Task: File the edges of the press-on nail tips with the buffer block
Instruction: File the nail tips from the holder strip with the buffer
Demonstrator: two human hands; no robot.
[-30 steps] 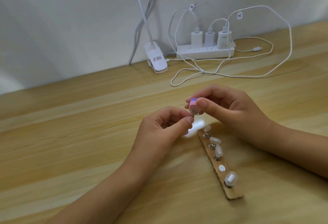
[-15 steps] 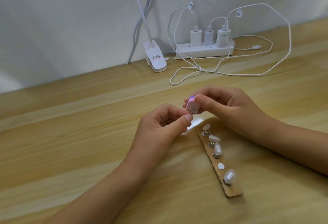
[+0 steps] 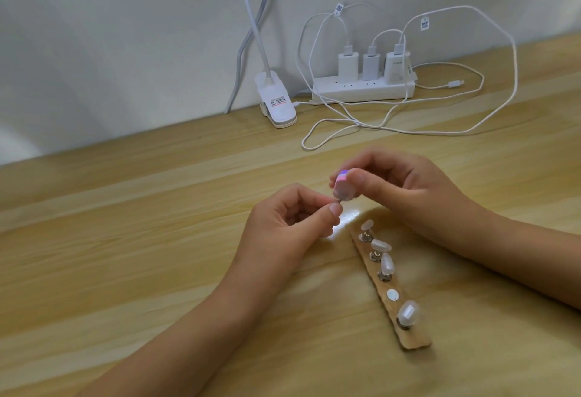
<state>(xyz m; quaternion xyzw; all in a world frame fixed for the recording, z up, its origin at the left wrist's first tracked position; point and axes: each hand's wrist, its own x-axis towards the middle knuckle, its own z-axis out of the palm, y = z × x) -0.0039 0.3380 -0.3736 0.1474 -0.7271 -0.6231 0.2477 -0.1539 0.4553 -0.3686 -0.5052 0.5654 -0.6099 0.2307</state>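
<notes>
wooden desk (image 3: 125, 239) | power strip (image 3: 361, 90), cables (image 3: 440, 131) behind | nail holder strip (image 3: 390, 290) beside hands

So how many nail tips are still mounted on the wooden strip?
4 on the strip: far end, second, third, near end. One post is bare.

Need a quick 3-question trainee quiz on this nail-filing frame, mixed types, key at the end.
1. True or false: the right hand holds the buffer block.
2. How many nail tips sit on the wooden strip? A) three B) four C) five
3. Fill in: the strip's one bare spot is the ___ from the near end.

Key:
1. True; the left hand pinches something small just beneath the block, too hidden to make out.
2. B
3. second
</notes>
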